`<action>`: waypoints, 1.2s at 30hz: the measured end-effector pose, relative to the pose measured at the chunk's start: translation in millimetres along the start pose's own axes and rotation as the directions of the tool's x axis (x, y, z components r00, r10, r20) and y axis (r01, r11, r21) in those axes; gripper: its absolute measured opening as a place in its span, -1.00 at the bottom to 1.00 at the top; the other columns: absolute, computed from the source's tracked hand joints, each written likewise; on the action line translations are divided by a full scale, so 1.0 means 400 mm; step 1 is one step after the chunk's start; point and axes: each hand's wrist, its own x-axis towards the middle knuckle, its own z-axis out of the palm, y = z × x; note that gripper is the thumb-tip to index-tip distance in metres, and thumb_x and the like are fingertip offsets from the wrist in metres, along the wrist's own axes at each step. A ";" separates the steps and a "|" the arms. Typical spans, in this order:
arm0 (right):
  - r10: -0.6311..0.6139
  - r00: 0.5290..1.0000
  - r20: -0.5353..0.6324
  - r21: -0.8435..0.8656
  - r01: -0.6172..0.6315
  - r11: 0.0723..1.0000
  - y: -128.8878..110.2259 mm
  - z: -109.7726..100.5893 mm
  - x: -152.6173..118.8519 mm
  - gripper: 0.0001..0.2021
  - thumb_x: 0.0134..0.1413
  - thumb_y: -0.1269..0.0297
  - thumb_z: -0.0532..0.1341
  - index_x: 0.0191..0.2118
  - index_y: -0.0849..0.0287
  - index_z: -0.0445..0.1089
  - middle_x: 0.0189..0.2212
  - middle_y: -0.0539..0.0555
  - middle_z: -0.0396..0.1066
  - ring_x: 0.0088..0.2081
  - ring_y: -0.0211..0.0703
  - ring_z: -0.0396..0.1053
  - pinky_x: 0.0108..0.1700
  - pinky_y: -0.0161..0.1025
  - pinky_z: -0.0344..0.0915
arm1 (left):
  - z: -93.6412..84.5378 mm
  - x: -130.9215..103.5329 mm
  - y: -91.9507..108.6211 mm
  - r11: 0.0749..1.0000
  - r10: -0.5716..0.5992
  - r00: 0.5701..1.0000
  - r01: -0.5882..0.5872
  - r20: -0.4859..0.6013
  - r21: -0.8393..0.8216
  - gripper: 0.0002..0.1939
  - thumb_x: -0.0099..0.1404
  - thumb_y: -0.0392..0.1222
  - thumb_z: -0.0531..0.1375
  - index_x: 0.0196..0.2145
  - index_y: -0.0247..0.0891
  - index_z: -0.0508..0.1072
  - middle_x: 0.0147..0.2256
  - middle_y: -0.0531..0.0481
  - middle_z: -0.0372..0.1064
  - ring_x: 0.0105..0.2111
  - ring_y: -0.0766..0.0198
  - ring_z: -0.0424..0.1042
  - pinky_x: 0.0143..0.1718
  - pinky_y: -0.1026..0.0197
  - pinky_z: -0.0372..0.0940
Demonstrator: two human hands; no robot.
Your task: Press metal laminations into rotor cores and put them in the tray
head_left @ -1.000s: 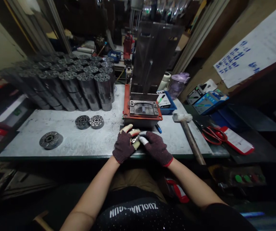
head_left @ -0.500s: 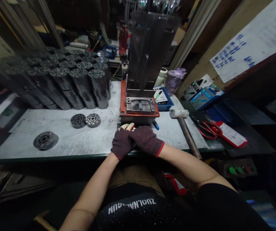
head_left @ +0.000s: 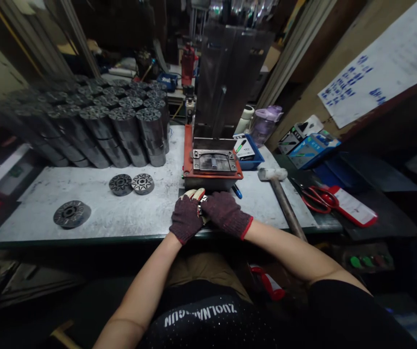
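Both hands wear dark maroon knitted gloves and meet at the bench's front edge, just before the orange-based metal fixture (head_left: 214,162). Between them shows a small part of a slotted metal disc (head_left: 203,199). My left hand (head_left: 187,217) is closed around the disc's left side, its pale fingertips pointing forward. Over the right side lies my right hand (head_left: 226,211), its fingers curled against the disc and mostly hidden. Two slotted discs, one dark (head_left: 120,184) and one brighter (head_left: 142,183), lie touching to the left. Another disc (head_left: 69,214) lies flat farther left.
Stacked metal cylinders (head_left: 116,131) fill the back left of the bench (head_left: 121,218). On the right are a mallet (head_left: 284,203), a blue marker (head_left: 236,191), red scissors (head_left: 317,198), a blue tray (head_left: 255,157) with a box, and a purple bottle (head_left: 264,123).
The hands have parted slightly, my right hand shifting a little to the right, and more of the disc shows between them. The whole view has shifted slightly.
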 end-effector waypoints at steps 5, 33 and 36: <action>-0.002 1.000 -0.022 0.026 0.003 1.000 -0.006 -0.023 0.019 -0.65 0.35 0.38 0.06 0.13 0.25 0.45 -0.05 0.29 0.54 -0.05 0.07 0.49 -0.12 -0.12 0.30 | 0.009 -0.004 -0.002 0.999 -0.023 0.999 0.024 -0.022 0.027 -0.31 0.16 -0.14 0.32 0.23 -0.22 0.32 0.14 -0.21 0.36 0.15 -0.05 0.33 0.21 -0.06 0.23; 0.335 0.821 -0.463 0.589 0.002 0.808 0.092 0.104 -0.016 -0.65 0.33 0.32 0.05 0.12 0.16 0.43 0.02 0.15 0.54 0.03 -0.06 0.49 0.09 -0.10 0.38 | -0.010 -0.006 0.004 0.999 -0.052 0.999 0.052 -0.006 0.002 -0.25 0.17 0.00 0.36 0.26 -0.19 0.28 0.15 -0.20 0.34 0.16 -0.06 0.32 0.20 -0.10 0.22; 0.158 0.951 -0.268 0.389 -0.043 0.920 0.065 0.079 -0.015 -0.67 0.26 0.36 0.12 0.08 0.23 0.45 -0.03 0.24 0.55 -0.02 0.03 0.50 0.02 -0.08 0.39 | -0.008 -0.006 0.004 0.999 -0.044 0.999 0.044 -0.008 -0.003 -0.25 0.16 -0.04 0.36 0.27 -0.19 0.28 0.17 -0.20 0.34 0.17 -0.04 0.32 0.21 -0.08 0.22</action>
